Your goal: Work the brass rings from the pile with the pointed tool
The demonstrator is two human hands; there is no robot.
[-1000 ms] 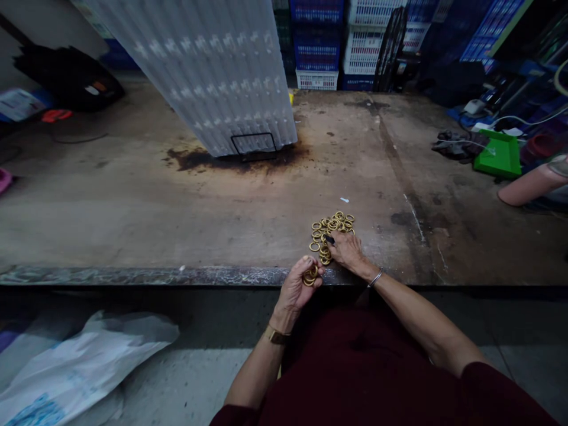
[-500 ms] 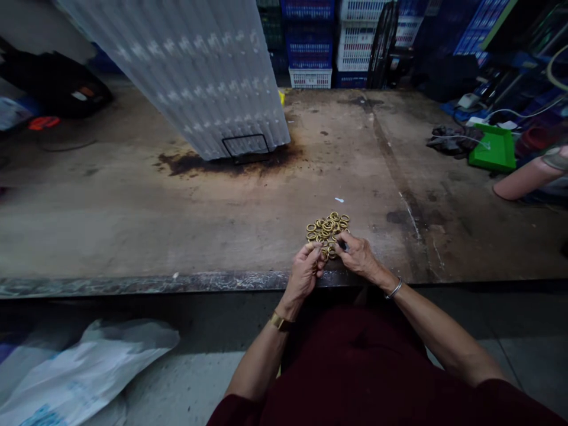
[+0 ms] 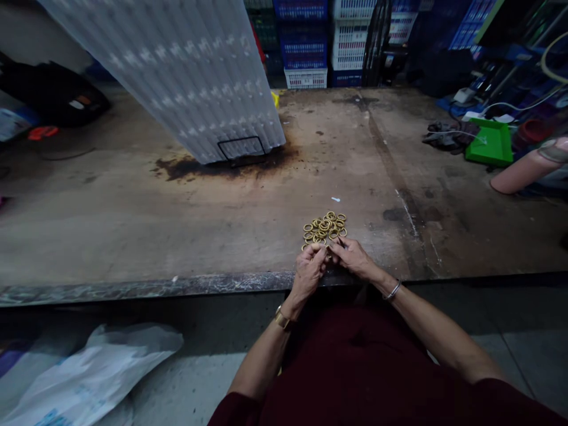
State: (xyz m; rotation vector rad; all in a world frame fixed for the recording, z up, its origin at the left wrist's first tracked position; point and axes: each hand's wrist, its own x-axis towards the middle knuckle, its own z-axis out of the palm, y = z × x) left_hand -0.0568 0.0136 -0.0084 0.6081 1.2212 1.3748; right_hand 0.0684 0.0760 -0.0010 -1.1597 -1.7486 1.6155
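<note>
A loose pile of brass-coloured rings [image 3: 325, 225] lies near the front edge of the worktable [image 3: 177, 219]. My left hand [image 3: 309, 269] is closed just in front of the pile, its thumb and forefinger pinching what looks like one ring. Against it comes my right hand [image 3: 356, 258], closed too, with its fingertips meeting the left ones. Something small and dark shows among the right fingers; its kind cannot be made out. Both hands hide the nearest rings in part.
A tall pack of clear ribbed plastic [image 3: 195, 89] stands in a black wire holder [image 3: 242, 149] on a dark stain. To the right are a green tray [image 3: 489, 142] and a pink cylinder [image 3: 528, 168]. Crates [image 3: 306, 47] are stacked behind; a white bag [image 3: 97, 373] lies below left.
My right hand has moved in to the left, and its fingertips now meet those of my left hand. The view has shifted slightly; the pile looks much the same.
</note>
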